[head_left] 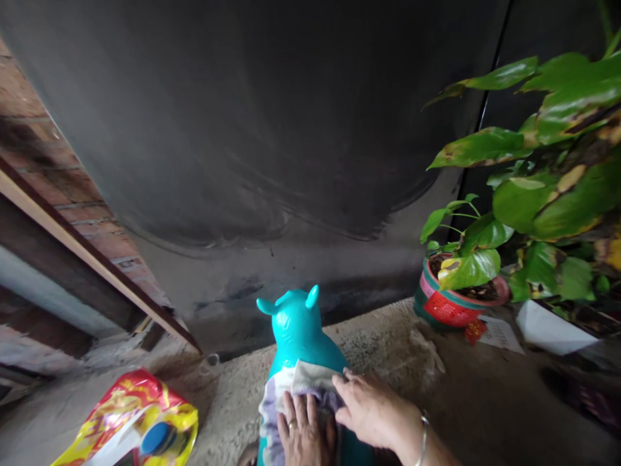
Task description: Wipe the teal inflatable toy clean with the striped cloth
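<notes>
A shiny turquoise animal-shaped toy [295,327] with two small ears stands below me, its head toward the dark wall. A white and purple cloth [272,404] lies draped over its back. My left hand [303,437], with a ring on one finger, rests on the cloth, its fingers stretched out. To the right, my right hand [373,408], a bangle on the wrist, reaches across to the cloth's folded upper edge. Its fingers are extended and apart, touching the cloth near the toy's right side. The toy's lower body is hidden by the cloth, my hands and the frame edge.
A large dark panel [281,129] rises in front. On the right are a leafy plant in a red and green pot [451,310] and a white planter [553,327]. A red and yellow plastic bag [169,404] with a blue-capped container [158,439] lies at lower left.
</notes>
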